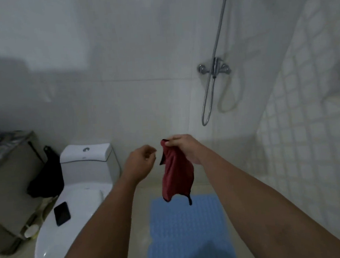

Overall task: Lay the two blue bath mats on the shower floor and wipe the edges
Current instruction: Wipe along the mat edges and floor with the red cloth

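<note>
Cloth [176,173], red, thin and limp, hangs from your right hand [184,148], pinched at its top corner above the blue bath mats [185,229] lying flat on the shower floor, while your left hand [140,161] hovers loosely curled and empty, so bunch it before wiping.

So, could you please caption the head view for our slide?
Right hand pinches a red cloth above blue bath mats beside the toilet; left hand empty.
</note>
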{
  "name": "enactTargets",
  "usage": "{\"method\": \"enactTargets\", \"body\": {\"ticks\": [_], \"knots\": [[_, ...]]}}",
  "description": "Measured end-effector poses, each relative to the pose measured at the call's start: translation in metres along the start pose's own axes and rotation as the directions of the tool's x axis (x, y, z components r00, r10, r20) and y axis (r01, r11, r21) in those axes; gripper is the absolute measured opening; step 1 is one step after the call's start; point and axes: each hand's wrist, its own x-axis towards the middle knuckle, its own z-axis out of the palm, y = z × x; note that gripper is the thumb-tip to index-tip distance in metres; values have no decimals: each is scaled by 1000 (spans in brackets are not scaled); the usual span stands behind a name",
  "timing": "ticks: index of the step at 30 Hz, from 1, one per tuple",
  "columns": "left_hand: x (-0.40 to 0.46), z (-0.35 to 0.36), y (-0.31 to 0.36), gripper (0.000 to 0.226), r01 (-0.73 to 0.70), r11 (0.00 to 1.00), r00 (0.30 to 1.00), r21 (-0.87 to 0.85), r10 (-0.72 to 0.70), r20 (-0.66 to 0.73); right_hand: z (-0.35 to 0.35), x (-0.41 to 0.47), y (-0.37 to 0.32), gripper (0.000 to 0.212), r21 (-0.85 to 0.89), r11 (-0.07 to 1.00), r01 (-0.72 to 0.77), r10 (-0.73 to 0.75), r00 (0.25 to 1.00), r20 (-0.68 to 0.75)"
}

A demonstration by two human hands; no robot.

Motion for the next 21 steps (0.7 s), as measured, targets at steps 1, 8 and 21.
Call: {"method": "enactTargets", "body": {"ticks": [1,8,21], "knots": [[6,-7,2,21,-2,1000,1000,-12,2,-28,1,6,-9,18,-44,999,22,-20,999,43],[20,-58,-18,48,179,960,984,-215,-174,44,42,56,-55,17,-257,964,63,32,937,349],[-40,-215,-13,24,468,883,737,-3,-393,-550,218,124,-133,17,-215,853,475,-145,612,777]]}}
